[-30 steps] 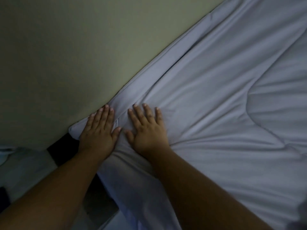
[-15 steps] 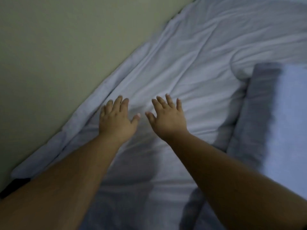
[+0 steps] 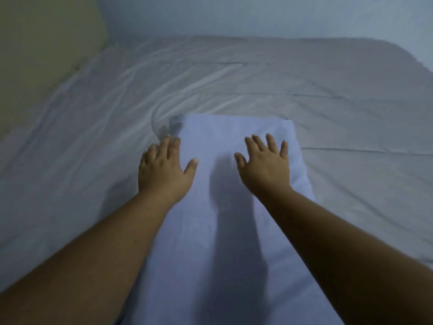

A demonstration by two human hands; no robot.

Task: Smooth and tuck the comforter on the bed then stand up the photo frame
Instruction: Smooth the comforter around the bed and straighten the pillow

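Observation:
A pale grey-white comforter (image 3: 257, 85) covers the bed, wrinkled on its left half near the wall and flatter on the right. A light blue pillow (image 3: 218, 207) lies lengthwise in front of me on top of it. My left hand (image 3: 164, 170) is open, palm down, over the pillow's far left corner and edge. My right hand (image 3: 264, 165) is open with fingers spread, palm down over the pillow's far right part. Neither hand holds anything. No photo frame is in view.
A yellowish wall (image 3: 42, 55) runs along the bed's left side. A bluish wall (image 3: 257, 15) stands behind the far end. The bed's far right corner (image 3: 412, 57) curves off at the right edge of view.
My view and both hands have swung right, from the comforter's edge at the left wall to the pillow in the middle of the bed.

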